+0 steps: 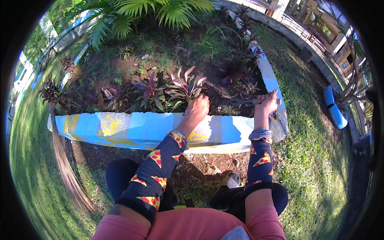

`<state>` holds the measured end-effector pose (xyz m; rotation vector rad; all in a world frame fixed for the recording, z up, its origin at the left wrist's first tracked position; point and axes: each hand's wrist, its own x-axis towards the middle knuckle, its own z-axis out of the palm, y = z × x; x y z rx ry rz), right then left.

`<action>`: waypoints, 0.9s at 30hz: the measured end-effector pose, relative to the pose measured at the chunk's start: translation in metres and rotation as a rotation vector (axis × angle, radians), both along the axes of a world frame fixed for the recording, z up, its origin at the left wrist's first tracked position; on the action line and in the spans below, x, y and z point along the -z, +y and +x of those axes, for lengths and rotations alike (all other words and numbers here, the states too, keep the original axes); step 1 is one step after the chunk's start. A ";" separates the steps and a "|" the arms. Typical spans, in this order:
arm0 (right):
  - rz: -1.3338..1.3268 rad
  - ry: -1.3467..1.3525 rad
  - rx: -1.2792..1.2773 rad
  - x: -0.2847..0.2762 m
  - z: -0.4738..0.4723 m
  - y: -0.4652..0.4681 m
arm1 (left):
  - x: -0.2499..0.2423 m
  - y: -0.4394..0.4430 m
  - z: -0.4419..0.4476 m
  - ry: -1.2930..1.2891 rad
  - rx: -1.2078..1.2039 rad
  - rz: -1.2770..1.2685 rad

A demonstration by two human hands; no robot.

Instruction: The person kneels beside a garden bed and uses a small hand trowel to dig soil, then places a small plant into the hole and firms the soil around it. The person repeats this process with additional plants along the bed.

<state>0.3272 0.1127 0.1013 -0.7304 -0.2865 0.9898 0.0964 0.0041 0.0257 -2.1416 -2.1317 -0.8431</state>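
Note:
My left hand (197, 107) is at the base of a pink-and-green cordyline plant (188, 85), just inside the bed's near wall. Its fingers are curled downward, and whatever lies under them is hidden. My right hand (266, 103) grips a hand tool by its wooden handle (279, 101), near the bed's right corner. The tool's dark metal blade (238, 102) points left, low over the shaded soil; its exact shape is hard to make out. Left of my left hand grow a purple cordyline (150, 90) and a smaller pinkish one (113, 96).
A low concrete wall (150, 127) painted blue, white and yellow edges the bed in front of my knees. A stick broom (64, 162) leans at its left corner. A palm (168, 12) stands at the far side. Blue curved containers (334, 106) lie on the right.

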 end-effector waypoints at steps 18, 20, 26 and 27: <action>0.267 -0.227 -0.252 0.000 -0.015 0.008 | -0.002 -0.001 0.001 -0.029 0.000 -0.043; 0.053 -0.024 -0.074 0.018 0.013 0.021 | -0.002 -0.002 0.003 -0.025 -0.016 -0.041; 0.241 -0.167 -0.174 -0.005 -0.011 -0.008 | -0.005 0.001 0.001 0.012 -0.017 -0.148; 0.307 -0.223 -0.254 -0.023 -0.025 -0.016 | -0.005 0.001 0.001 0.013 -0.044 -0.250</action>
